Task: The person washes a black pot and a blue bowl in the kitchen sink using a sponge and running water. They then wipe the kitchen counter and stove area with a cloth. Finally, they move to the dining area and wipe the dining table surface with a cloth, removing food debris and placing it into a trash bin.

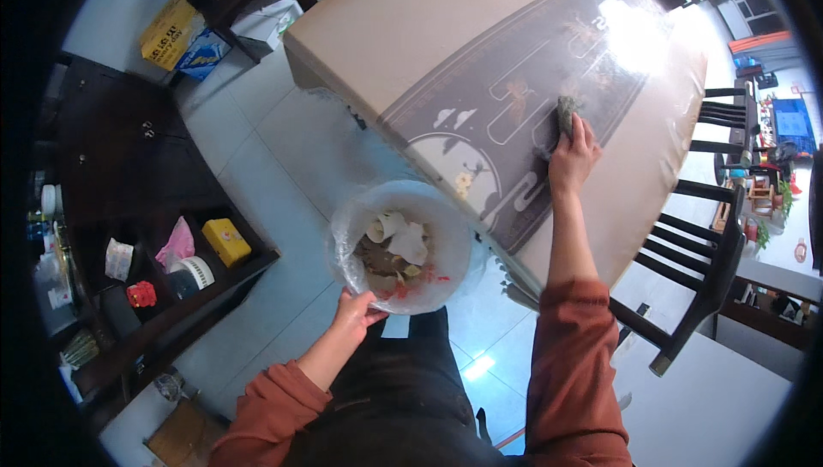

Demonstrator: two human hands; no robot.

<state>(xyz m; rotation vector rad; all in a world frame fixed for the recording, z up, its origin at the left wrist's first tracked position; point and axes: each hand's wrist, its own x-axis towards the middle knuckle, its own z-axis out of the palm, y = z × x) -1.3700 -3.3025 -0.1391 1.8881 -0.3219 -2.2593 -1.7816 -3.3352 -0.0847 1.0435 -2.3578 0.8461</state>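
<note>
My left hand (357, 314) grips the near rim of a trash bin (453, 229) lined with a clear plastic bag. Crumpled white paper (407, 242), brown scraps and red bits lie inside it. The bin is beside the near edge of a dining table (379, 10). Over that table, my right hand (574, 155) holds a greenish-grey cloth or scouring pad (567, 114) against a dark patterned table runner (443, 103). The runner appears to lie under a glossy clear cover, and bright light glares off its far end.
Dark slatted chairs (691, 248) line the table's right side. To the left stands a dark wooden cabinet (122, 139) whose open compartment holds a yellow box (226, 243) and a pink packet (177, 242). Yellow and blue cartons (170, 33) sit near the wall. The floor is pale tile (257, 177).
</note>
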